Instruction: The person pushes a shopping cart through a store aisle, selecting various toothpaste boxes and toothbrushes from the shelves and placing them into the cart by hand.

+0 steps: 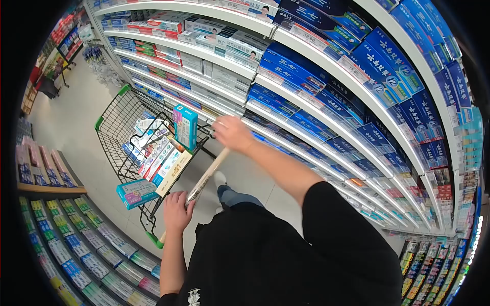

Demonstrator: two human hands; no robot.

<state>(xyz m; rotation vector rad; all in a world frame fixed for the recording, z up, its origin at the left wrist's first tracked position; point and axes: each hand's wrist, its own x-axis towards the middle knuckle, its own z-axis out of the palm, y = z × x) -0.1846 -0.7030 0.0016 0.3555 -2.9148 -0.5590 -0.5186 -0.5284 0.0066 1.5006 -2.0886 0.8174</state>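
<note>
A wire shopping cart with green corner pieces stands in front of me. Its long handle bar runs slantwise between my hands. My left hand is closed round the lower-left part of the bar. Near the bar's upper-right end, my right hand is closed on it too, the fingertips partly hidden. One teal box stands upright at the cart's right rear, and another teal box sits at the left rear. Several toothpaste-like cartons lie inside the cart.
Tall shelves packed with blue toothpaste boxes line my right side. A lower shelf with rows of packaged goods is close on my left. The tiled aisle floor stretches ahead, with a dark chair-like object farther off.
</note>
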